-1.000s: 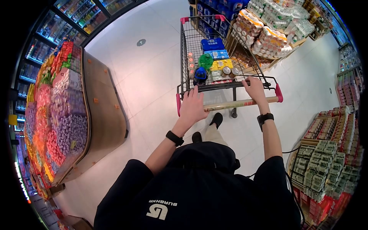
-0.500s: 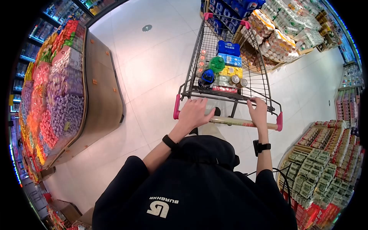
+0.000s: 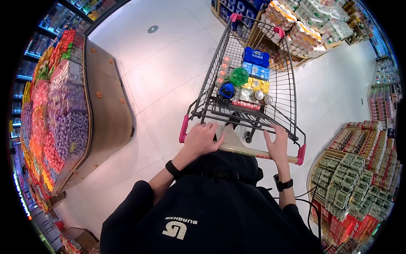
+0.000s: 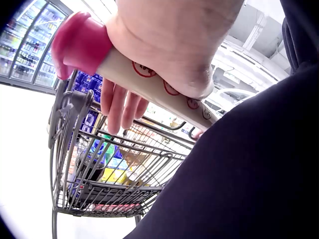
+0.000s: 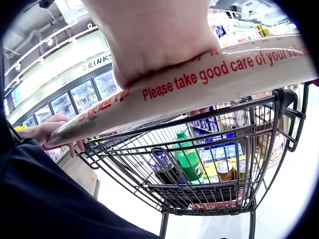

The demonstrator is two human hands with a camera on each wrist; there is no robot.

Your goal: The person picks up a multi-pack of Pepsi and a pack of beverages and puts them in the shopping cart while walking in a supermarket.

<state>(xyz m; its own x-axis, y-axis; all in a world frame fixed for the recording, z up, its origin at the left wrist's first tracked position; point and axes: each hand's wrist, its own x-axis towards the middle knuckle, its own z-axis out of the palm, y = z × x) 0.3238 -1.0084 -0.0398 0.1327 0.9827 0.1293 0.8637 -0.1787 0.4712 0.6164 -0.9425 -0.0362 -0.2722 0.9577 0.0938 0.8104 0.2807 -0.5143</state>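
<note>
In the head view, the left hand [image 3: 202, 139] lies across the left part of the cart handle [image 3: 241, 150], fingers reaching forward. The right hand [image 3: 277, 144] rests at the handle's right part, fingers toward the basket's rear edge. Both wrist views show the heel of a hand on the pale bar [image 4: 117, 67], [image 5: 209, 74]; the left fingers [image 4: 122, 107] hang loosely beyond it. The wire basket holds a green bottle [image 3: 239, 76], a dark blue-capped bottle [image 3: 227, 90], two cans, a blue pack [image 3: 256, 57] and yellow boxes [image 3: 256, 84].
A candy display [image 3: 69, 114] with a wooden side [image 3: 103, 97] stands left. Ahead right are stacked drink packs [image 3: 306, 38]; more stacked packs [image 3: 344, 182] stand right. Pale floor [image 3: 156, 80] runs between, with drink fridges [image 5: 82, 94] beyond.
The cart and both hands sit lower in the head view, nearer the body, and the cart is angled more. The candy display has shifted slightly left in view. Both hands stay at the handle.
</note>
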